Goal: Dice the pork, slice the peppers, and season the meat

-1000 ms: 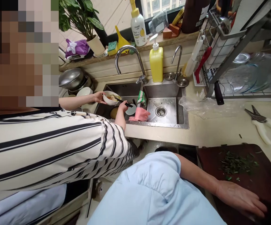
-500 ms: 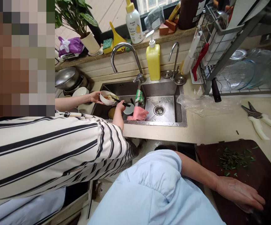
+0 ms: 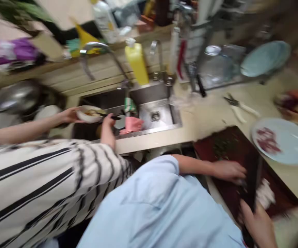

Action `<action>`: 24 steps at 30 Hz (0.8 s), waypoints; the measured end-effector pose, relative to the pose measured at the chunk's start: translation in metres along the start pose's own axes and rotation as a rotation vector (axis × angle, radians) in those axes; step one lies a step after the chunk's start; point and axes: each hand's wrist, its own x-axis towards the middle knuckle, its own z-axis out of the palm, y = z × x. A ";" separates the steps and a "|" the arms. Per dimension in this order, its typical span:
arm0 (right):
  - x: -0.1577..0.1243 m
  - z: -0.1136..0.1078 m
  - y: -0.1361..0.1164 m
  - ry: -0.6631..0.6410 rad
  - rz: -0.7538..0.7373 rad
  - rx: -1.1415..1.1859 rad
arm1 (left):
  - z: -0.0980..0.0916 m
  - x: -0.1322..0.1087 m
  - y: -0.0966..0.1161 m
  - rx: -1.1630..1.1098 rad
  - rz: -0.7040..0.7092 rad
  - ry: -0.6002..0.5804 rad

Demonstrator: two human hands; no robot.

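- The knife [image 3: 253,182] lies over the board [image 3: 226,194], its long axis running from the near edge away from the person. The dark blade points toward the plate [image 3: 290,144].
- The right hand [image 3: 258,224] is closed around the knife's handle at the bottom edge of the view.
- The left hand [image 3: 227,170] rests on the board just beside the blade with its fingers bent. The blur hides whether it grips anything.
- A white lump [image 3: 265,195] sits on the board, right of the blade.
- Compared with half a second ago, the view has swung right, and the right hand, knife and plate have newly appeared. The left hand has moved up from the board's near edge.
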 end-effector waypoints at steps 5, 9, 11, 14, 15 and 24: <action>-0.029 0.021 0.013 0.114 0.056 0.264 | -0.008 -0.017 0.011 -0.089 -0.123 0.154; -0.028 0.021 0.020 0.227 0.009 0.156 | 0.001 -0.015 0.006 -0.085 -0.162 0.120; -0.035 0.019 0.021 0.274 -0.063 0.085 | 0.004 -0.014 0.009 -0.062 -0.167 0.110; -0.050 0.016 0.022 0.282 -0.134 -0.024 | 0.007 -0.014 0.012 -0.015 -0.177 0.122; -0.054 0.015 0.021 0.264 -0.133 -0.058 | 0.007 -0.013 0.011 0.003 -0.187 0.120; -0.075 0.014 0.021 0.141 -0.046 -0.166 | 0.009 -0.009 0.010 0.030 -0.191 0.109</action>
